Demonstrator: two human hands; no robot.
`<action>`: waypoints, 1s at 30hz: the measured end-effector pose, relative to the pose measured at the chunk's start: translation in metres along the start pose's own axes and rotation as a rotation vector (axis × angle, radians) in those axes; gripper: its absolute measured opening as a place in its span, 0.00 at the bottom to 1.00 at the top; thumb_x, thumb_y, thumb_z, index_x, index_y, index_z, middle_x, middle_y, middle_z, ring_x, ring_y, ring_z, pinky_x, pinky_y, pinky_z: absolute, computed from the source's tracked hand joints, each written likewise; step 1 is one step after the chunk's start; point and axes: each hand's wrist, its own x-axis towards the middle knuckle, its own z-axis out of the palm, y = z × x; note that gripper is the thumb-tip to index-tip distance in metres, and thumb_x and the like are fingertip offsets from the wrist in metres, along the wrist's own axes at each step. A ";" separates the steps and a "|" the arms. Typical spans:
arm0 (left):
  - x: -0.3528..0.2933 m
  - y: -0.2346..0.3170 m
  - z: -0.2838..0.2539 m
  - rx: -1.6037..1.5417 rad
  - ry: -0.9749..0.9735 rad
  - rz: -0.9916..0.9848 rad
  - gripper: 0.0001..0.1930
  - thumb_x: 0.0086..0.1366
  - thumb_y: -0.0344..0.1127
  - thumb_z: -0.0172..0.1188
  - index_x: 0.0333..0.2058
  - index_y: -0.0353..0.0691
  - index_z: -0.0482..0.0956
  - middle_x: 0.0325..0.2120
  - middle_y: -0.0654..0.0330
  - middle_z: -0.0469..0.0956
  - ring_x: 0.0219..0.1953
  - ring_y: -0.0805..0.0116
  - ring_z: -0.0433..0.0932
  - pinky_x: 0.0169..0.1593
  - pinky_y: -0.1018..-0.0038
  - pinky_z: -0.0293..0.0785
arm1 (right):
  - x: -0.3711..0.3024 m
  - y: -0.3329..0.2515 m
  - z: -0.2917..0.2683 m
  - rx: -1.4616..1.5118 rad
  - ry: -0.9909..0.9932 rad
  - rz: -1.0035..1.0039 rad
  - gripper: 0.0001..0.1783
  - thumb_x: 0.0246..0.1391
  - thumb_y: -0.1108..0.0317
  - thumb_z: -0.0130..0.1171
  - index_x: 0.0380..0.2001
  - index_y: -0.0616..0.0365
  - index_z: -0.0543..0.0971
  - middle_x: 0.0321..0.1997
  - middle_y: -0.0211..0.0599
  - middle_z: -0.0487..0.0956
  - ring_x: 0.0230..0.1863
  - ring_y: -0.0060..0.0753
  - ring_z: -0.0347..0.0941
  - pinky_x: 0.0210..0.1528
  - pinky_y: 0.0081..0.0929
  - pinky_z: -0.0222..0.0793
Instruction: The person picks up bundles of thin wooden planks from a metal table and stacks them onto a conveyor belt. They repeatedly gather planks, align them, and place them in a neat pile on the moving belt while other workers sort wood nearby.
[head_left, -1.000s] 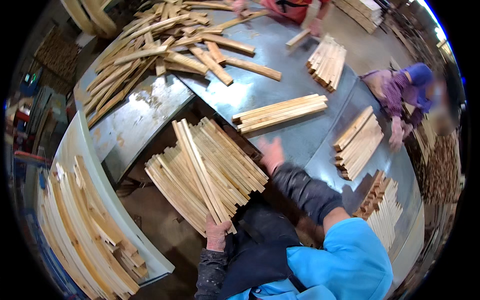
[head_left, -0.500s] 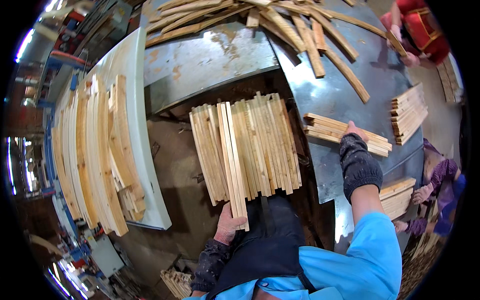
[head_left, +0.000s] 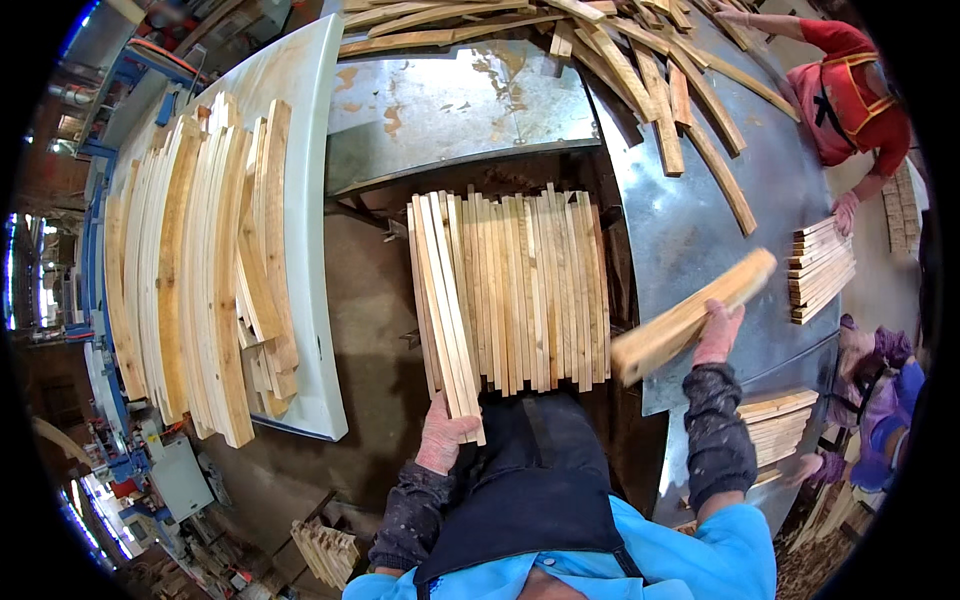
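Observation:
In front of my waist stands a row of pale wooden strips [head_left: 520, 300], packed side by side. My left hand [head_left: 442, 437], in a pinkish glove, is closed round the near end of a few long wooden strips [head_left: 447, 310] that lie tilted over the row's left side. On the right, my gloved right hand [head_left: 718, 332] grips a bundle of wooden strips [head_left: 690, 318] above the metal table [head_left: 670, 225]. The bundle is slanted, its far right end higher in the picture, and somewhat blurred; how many strips it holds is hidden.
A pale-edged table [head_left: 318, 240] at left carries stacked boards [head_left: 180, 270]. Loose strips [head_left: 660, 110] lie across the far metal top. Two neat stacks [head_left: 822, 268] [head_left: 778, 425] stand at right. A co-worker in red [head_left: 850, 110] touches one; another co-worker [head_left: 880, 400] is near the other.
My right hand has lifted the bundle off the metal table and turned it the other way. My left hand still holds its strips. The red-clad co-worker now reaches to a stack.

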 end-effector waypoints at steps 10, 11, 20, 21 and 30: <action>-0.013 -0.002 -0.031 -0.053 0.025 0.020 0.36 0.54 0.24 0.69 0.62 0.33 0.68 0.46 0.53 0.80 0.45 0.60 0.84 0.54 0.62 0.84 | -0.187 0.055 0.114 -0.289 -0.756 -0.219 0.59 0.47 0.84 0.63 0.82 0.61 0.49 0.83 0.59 0.55 0.83 0.54 0.53 0.84 0.40 0.52; -0.015 -0.007 -0.037 -0.045 0.040 -0.003 0.36 0.53 0.24 0.70 0.61 0.33 0.68 0.46 0.54 0.80 0.45 0.60 0.84 0.53 0.63 0.85 | -0.199 0.067 0.136 -0.244 -0.767 -0.150 0.58 0.45 0.86 0.61 0.81 0.65 0.49 0.83 0.61 0.56 0.84 0.54 0.51 0.85 0.41 0.49; -0.050 -0.036 -0.076 0.082 0.022 0.028 0.38 0.53 0.39 0.77 0.61 0.35 0.73 0.46 0.61 0.80 0.46 0.70 0.80 0.54 0.70 0.79 | -0.238 0.217 0.274 -1.019 -0.854 -0.702 0.54 0.51 0.57 0.69 0.77 0.67 0.60 0.82 0.62 0.59 0.82 0.65 0.54 0.83 0.47 0.51; -0.056 -0.053 -0.084 0.080 0.028 0.011 0.43 0.52 0.43 0.79 0.64 0.33 0.71 0.49 0.60 0.79 0.52 0.70 0.77 0.61 0.70 0.75 | -0.260 0.194 0.269 -0.982 -0.990 -0.561 0.54 0.51 0.57 0.71 0.78 0.67 0.60 0.82 0.62 0.59 0.83 0.64 0.53 0.84 0.47 0.49; -0.057 -0.019 -0.080 0.072 -0.070 -0.081 0.51 0.54 0.34 0.79 0.72 0.31 0.60 0.66 0.54 0.71 0.67 0.64 0.70 0.74 0.67 0.63 | -0.248 0.209 0.268 -1.055 -0.913 -0.620 0.60 0.51 0.51 0.78 0.79 0.64 0.59 0.85 0.60 0.54 0.83 0.57 0.52 0.84 0.38 0.49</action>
